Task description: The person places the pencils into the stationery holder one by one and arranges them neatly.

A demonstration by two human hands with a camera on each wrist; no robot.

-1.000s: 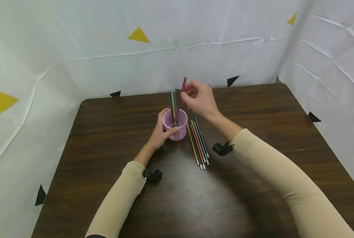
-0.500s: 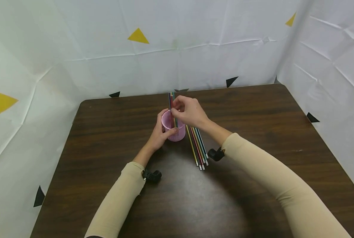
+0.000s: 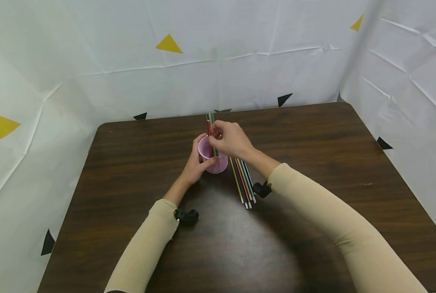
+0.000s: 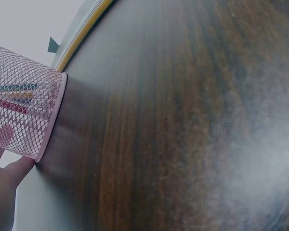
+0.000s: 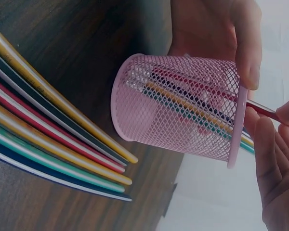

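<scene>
A pink mesh cup (image 3: 218, 165) stands upright on the dark wooden table (image 3: 313, 162), with several coloured pencils (image 3: 210, 119) standing in it. My left hand (image 3: 202, 159) grips the cup from its left side, thumb across the front. Just above the rim, my right hand (image 3: 218, 138) pinches a red pencil (image 5: 262, 109) whose lower part is inside the cup (image 5: 183, 110). Several more pencils (image 3: 242, 181) lie side by side on the table right of the cup. In the left wrist view the cup (image 4: 19, 115) shows with my fingertips (image 4: 7, 171) at its base.
White sheets with yellow and black triangles wall the table at the back and both sides. Small black cameras sit at my left wrist (image 3: 187, 215) and right wrist (image 3: 262, 189). Bare wood spreads in front of and to both sides of the cup.
My right hand has come down and to the left, lowering the red pencil from a slant above the cup into it among the others. The left hand and cup have stayed put.
</scene>
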